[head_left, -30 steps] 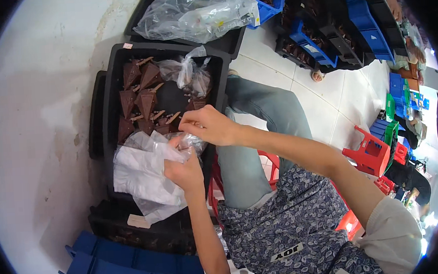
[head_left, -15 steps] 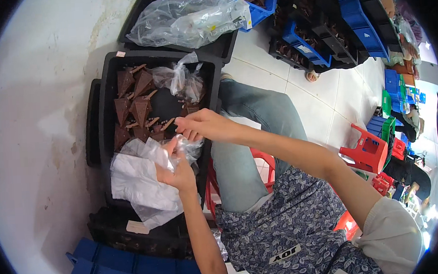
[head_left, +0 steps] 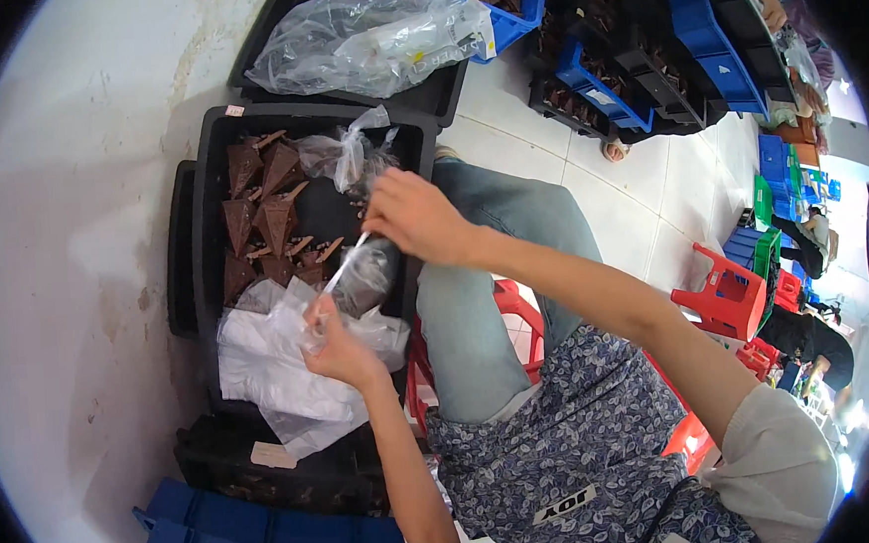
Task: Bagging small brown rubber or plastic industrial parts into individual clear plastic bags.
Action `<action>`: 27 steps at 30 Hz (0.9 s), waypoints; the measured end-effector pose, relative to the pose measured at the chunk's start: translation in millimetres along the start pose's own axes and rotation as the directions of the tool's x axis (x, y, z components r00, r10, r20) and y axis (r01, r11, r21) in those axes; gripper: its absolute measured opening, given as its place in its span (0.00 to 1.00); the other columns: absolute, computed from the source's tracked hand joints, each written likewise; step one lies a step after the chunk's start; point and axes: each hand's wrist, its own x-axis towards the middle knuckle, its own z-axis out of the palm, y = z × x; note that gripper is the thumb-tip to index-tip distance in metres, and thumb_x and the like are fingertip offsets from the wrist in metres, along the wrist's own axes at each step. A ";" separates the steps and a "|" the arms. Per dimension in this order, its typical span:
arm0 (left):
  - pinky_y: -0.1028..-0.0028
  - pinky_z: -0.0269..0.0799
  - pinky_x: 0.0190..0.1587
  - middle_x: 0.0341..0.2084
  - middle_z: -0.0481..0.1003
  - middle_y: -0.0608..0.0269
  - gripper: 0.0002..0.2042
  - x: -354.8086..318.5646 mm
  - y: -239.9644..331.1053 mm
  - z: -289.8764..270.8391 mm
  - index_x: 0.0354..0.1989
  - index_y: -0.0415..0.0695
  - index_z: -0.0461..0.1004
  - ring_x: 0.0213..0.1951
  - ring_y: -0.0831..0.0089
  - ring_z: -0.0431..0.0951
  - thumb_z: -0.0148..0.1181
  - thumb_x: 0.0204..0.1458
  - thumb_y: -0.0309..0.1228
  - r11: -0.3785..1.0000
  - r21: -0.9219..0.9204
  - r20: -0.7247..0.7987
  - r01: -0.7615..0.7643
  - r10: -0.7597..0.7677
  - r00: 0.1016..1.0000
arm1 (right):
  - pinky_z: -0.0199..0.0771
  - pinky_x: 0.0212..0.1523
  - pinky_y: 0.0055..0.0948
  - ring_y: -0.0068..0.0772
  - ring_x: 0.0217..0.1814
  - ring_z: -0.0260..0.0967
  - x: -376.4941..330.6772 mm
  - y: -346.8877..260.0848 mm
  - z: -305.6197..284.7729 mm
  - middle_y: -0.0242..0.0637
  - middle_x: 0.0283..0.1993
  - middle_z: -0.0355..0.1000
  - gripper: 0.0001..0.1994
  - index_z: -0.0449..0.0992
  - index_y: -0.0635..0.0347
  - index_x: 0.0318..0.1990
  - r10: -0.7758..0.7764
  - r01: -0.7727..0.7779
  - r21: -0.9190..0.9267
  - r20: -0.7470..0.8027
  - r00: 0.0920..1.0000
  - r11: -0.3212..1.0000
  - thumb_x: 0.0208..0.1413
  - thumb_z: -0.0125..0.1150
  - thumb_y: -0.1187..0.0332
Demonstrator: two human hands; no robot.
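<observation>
So the left hand (head_left: 338, 349) is pinching the bottom end of a small clear plastic bag (head_left: 360, 276), and the right hand (head_left: 413, 216) grips its top. A second ago both hands were bunched close together; now they've pulled apart, so the bag is stretched taut between them. Just beyond sits the black plastic crate (head_left: 212, 176) of brown pointed pieces (head_left: 271, 207).

The single head-worn fisheye camera looked steeply down from close above the person's lap onto a black rectangular plastic crate (head_left: 213, 200); the white tiled floor (head_left: 640, 209) curved away rightward.
</observation>
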 end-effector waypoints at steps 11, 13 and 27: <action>0.81 0.63 0.22 0.25 0.72 0.66 0.08 -1.8 -12.3 -15.5 0.34 0.38 0.72 0.23 0.80 0.69 0.60 0.50 0.28 0.955 0.191 0.234 0.228 -0.270 0.934 | 0.65 0.46 0.34 0.40 0.42 0.60 -13.3 -41.7 25.5 0.37 0.36 0.67 0.11 0.75 0.56 0.35 0.128 -0.113 -0.060 0.441 0.889 0.992 0.39 0.59 0.72; 0.82 0.62 0.24 0.25 0.71 0.69 0.09 -1.6 -1.8 -12.0 0.39 0.40 0.72 0.23 0.81 0.68 0.58 0.51 0.29 0.953 0.138 0.151 0.271 -0.291 0.945 | 0.67 0.43 0.32 0.37 0.39 0.63 -11.3 -31.4 19.7 0.36 0.34 0.69 0.11 0.75 0.57 0.35 0.073 -0.063 -0.037 0.369 0.927 0.997 0.40 0.60 0.70; 0.65 0.62 0.57 0.50 0.66 0.54 0.24 18.4 34.3 -8.4 0.56 0.37 0.61 0.52 0.64 0.67 0.46 0.46 0.15 0.665 -0.440 0.553 0.604 -0.328 0.765 | 0.66 0.44 0.33 0.37 0.40 0.67 22.7 -57.2 -27.4 0.46 0.38 0.70 0.20 0.71 0.65 0.43 0.301 -0.314 -0.058 -0.163 0.940 0.948 0.45 0.64 0.63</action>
